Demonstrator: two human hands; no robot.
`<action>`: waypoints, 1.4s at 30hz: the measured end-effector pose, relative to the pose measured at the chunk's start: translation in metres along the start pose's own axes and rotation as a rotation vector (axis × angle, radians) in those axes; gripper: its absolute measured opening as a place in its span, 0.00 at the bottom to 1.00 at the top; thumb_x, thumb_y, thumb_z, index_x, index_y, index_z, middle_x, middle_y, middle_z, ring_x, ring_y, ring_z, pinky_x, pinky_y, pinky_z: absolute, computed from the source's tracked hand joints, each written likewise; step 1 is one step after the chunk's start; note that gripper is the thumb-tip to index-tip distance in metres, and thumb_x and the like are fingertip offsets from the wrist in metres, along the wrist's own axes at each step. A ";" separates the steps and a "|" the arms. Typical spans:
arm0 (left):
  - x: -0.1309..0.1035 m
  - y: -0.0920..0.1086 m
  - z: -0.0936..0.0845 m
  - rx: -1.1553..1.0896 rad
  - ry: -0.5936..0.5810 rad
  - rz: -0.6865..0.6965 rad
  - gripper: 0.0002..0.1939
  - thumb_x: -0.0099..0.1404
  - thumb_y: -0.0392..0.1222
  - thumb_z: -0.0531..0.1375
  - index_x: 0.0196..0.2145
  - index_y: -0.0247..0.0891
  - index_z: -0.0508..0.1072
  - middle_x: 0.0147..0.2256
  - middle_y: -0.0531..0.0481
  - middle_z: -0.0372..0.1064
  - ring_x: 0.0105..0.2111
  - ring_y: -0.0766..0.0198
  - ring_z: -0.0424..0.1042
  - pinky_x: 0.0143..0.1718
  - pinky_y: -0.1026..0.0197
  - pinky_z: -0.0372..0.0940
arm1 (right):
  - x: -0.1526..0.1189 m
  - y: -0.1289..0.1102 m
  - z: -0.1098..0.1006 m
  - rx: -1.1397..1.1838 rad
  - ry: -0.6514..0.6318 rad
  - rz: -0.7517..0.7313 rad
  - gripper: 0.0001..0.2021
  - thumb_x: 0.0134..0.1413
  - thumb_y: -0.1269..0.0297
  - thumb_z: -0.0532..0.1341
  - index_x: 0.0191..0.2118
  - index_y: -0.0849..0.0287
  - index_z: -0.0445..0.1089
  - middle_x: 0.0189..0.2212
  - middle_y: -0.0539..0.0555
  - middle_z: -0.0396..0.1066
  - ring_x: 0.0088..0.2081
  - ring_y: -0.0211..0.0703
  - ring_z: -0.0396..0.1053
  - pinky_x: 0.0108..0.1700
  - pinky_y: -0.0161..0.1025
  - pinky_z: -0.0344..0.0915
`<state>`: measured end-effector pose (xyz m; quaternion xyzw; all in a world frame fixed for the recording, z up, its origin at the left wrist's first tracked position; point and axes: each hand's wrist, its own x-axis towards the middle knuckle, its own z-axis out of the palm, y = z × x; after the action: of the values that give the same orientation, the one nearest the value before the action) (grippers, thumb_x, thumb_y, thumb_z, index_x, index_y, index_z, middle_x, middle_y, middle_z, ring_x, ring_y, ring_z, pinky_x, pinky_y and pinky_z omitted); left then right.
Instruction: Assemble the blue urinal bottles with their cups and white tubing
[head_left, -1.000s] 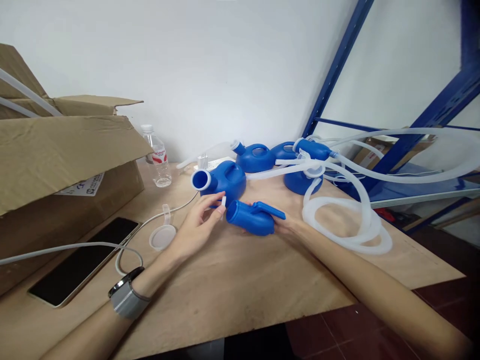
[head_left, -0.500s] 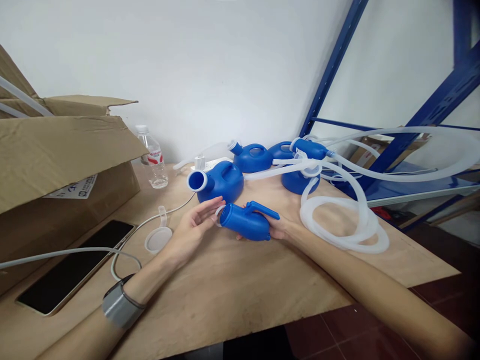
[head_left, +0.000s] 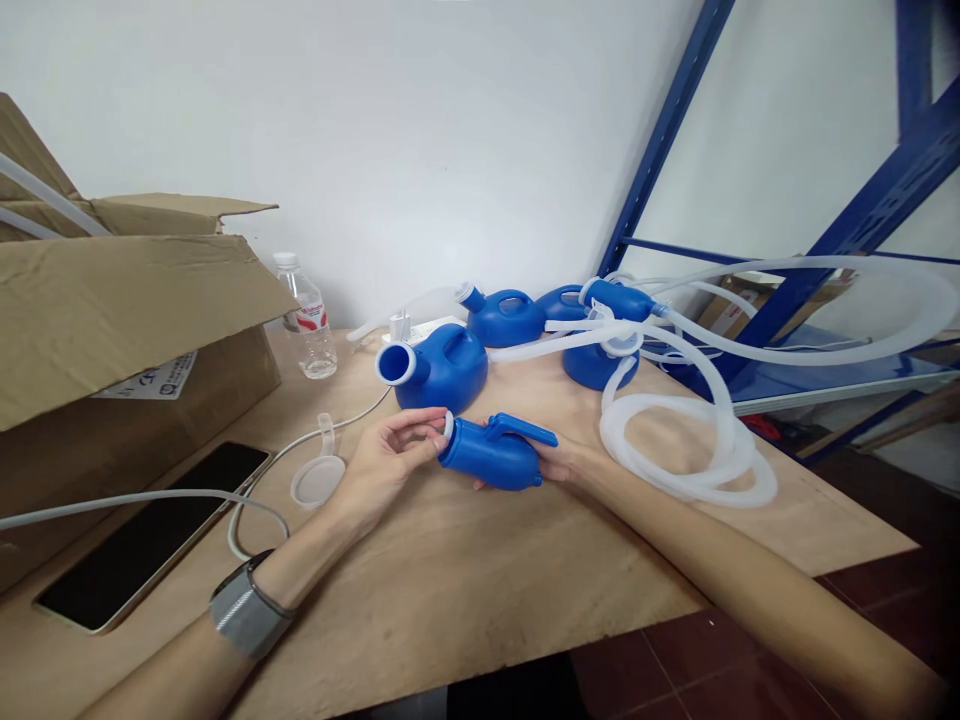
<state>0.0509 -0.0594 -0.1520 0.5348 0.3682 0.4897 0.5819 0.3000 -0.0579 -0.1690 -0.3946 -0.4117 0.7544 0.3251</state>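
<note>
My right hand (head_left: 556, 458) is wrapped round a small blue plastic urinal cup (head_left: 499, 457) with a flat handle, held tilted just over the table, its mouth facing left. At that mouth, the fingers and thumb of my left hand (head_left: 401, 440) pinch a white ring (head_left: 448, 428). The ring sits against the rim; how far it is seated, I cannot tell. Right behind stands a blue urinal bottle (head_left: 454, 372) with a wide, white-rimmed opening. A translucent round lid with a strap (head_left: 319, 481) lies to the left of my left hand.
More blue bottles (head_left: 506, 318) and coiled translucent tubing (head_left: 686, 440) occupy the back and right. A cardboard box (head_left: 135, 330), water bottle (head_left: 311, 330) and phone (head_left: 150, 535) are at left. A blue metal shelf (head_left: 840, 370) adjoins the table's right side.
The white ring, seen earlier at the front of the cup's mouth, is now up against its rim, with my left fingers closed on it. The cup has tipped slightly and sunk a little.
</note>
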 end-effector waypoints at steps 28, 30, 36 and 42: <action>-0.001 -0.004 -0.006 0.099 -0.177 0.067 0.32 0.55 0.51 0.79 0.54 0.42 0.78 0.53 0.42 0.80 0.56 0.48 0.79 0.62 0.38 0.74 | 0.004 -0.004 -0.014 0.002 -0.055 0.092 0.42 0.57 0.39 0.73 0.70 0.57 0.66 0.49 0.63 0.84 0.35 0.54 0.86 0.37 0.41 0.81; -0.001 -0.007 -0.006 0.125 -0.201 0.051 0.36 0.55 0.52 0.79 0.59 0.42 0.78 0.54 0.42 0.77 0.57 0.47 0.77 0.63 0.36 0.74 | 0.003 -0.007 -0.010 0.026 -0.047 0.111 0.45 0.50 0.39 0.77 0.68 0.56 0.67 0.49 0.63 0.84 0.35 0.55 0.86 0.37 0.43 0.82; -0.004 -0.004 -0.005 0.183 -0.229 0.108 0.29 0.57 0.52 0.77 0.55 0.42 0.82 0.59 0.42 0.73 0.60 0.47 0.75 0.63 0.36 0.74 | 0.004 -0.011 -0.004 0.080 0.111 0.170 0.33 0.63 0.45 0.71 0.65 0.58 0.69 0.47 0.64 0.84 0.36 0.55 0.86 0.35 0.45 0.84; -0.004 0.003 -0.003 0.222 -0.228 0.017 0.29 0.56 0.51 0.77 0.53 0.42 0.79 0.52 0.42 0.82 0.56 0.46 0.81 0.63 0.38 0.74 | -0.001 -0.014 -0.002 0.113 0.070 0.202 0.29 0.72 0.43 0.62 0.66 0.60 0.68 0.46 0.67 0.83 0.35 0.55 0.86 0.31 0.42 0.82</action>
<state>0.0468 -0.0629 -0.1500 0.6510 0.3471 0.3872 0.5530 0.3046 -0.0511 -0.1573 -0.4410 -0.3151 0.7911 0.2834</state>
